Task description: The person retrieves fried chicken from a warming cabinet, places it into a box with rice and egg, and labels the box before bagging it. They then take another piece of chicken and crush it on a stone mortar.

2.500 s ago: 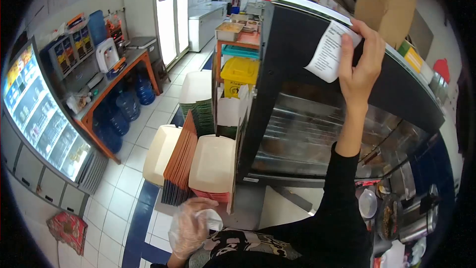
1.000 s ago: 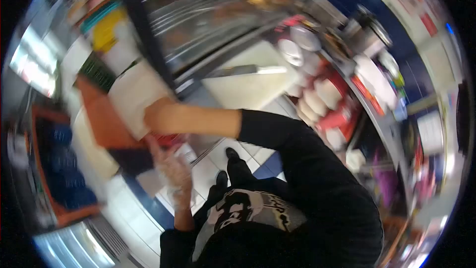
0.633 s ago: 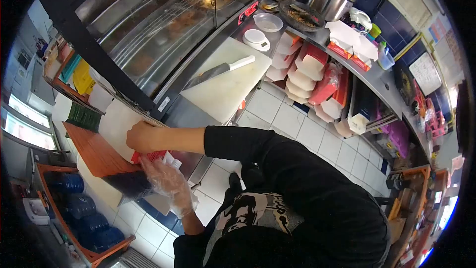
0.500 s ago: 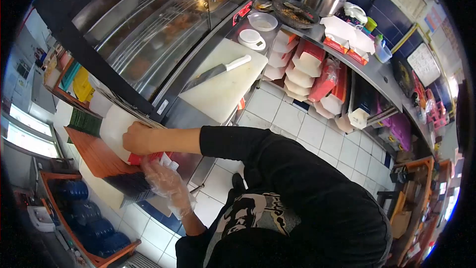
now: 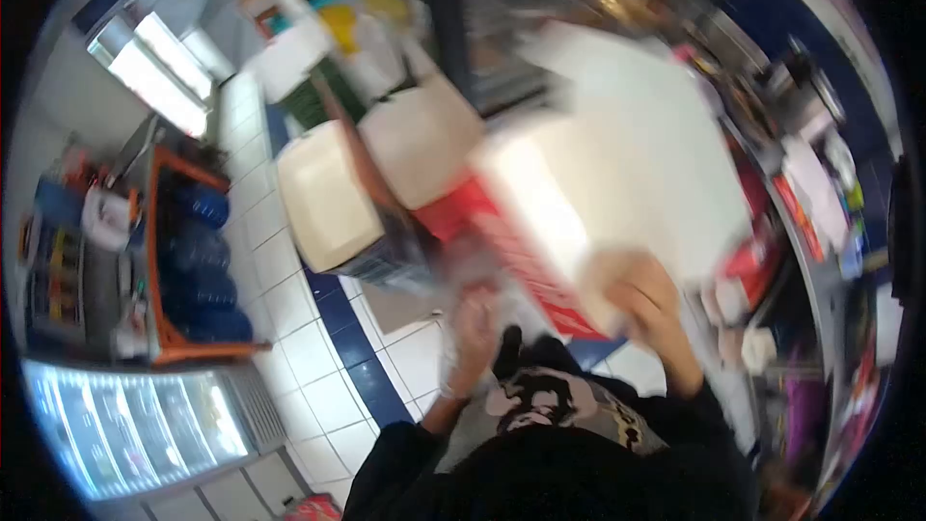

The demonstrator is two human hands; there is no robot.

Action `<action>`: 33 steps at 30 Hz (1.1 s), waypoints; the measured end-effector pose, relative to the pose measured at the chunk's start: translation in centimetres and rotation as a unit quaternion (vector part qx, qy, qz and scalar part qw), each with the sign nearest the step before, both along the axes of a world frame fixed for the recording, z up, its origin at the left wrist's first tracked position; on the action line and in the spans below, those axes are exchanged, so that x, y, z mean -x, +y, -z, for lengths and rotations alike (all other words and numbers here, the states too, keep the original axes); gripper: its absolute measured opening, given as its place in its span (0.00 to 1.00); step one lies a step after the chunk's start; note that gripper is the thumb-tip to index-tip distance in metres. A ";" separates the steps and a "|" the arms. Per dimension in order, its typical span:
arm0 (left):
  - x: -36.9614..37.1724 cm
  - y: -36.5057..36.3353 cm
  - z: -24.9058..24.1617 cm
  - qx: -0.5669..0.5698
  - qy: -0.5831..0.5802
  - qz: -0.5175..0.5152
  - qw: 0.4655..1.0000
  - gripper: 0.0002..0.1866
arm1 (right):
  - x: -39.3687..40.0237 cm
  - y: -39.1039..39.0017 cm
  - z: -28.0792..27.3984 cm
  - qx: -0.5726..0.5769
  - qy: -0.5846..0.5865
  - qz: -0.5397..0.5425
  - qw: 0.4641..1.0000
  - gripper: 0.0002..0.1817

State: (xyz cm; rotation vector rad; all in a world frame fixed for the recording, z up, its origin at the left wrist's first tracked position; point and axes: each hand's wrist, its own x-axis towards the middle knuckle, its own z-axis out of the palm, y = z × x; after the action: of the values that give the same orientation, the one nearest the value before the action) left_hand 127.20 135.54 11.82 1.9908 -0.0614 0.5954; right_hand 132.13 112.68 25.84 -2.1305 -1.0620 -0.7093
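A red and white cardboard food box point(image 5: 535, 265) with its large white lid raised is in front of me, smeared by motion. My right hand point(image 5: 637, 294) is closed on the near right edge of this box. My left hand point(image 5: 473, 314), in a clear plastic glove, is at the box's left red side. Its fingers are too blurred to show whether they grip. Left of the box are stacks of nested food boxes, with a pale box interior point(image 5: 328, 198) facing up on one and another white one point(image 5: 420, 140) beside it.
A glass display cabinet point(image 5: 521, 29) stands behind the box. Along the right runs a counter with more boxes point(image 5: 810, 183). At left, an orange rack point(image 5: 159, 260) holds large blue water bottles point(image 5: 203, 270), and a lit fridge point(image 5: 135, 425) is below it. White tiles point(image 5: 294, 318) cover the floor.
The view has swung left. The box has come away from the stacks, with its lid now raised. My right hand has moved from the stacks to the box's right edge.
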 end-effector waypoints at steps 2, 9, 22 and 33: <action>1.4 -1.5 -2.1 0.042 0.066 0.013 0.997 0.09 | 5.3 -3.0 2.8 -0.103 0.072 0.139 0.982 0.03; -1.4 -3.1 -1.9 0.233 0.119 0.107 0.959 0.08 | 15.0 -6.7 9.7 -0.270 0.519 0.284 0.760 0.13; 3.3 -5.6 -1.4 0.348 0.167 0.362 0.849 0.08 | 19.3 -4.0 10.1 -0.026 0.370 0.331 0.868 0.15; -6.1 -14.0 13.9 -0.083 0.323 0.396 0.856 0.28 | 26.5 -7.9 17.9 -0.061 0.460 0.492 0.736 0.07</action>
State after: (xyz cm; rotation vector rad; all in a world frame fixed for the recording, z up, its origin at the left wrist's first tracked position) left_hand 133.34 121.54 -2.05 2.0036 -0.5039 -0.6315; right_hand 105.65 104.74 7.99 -2.3456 0.6943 -0.0246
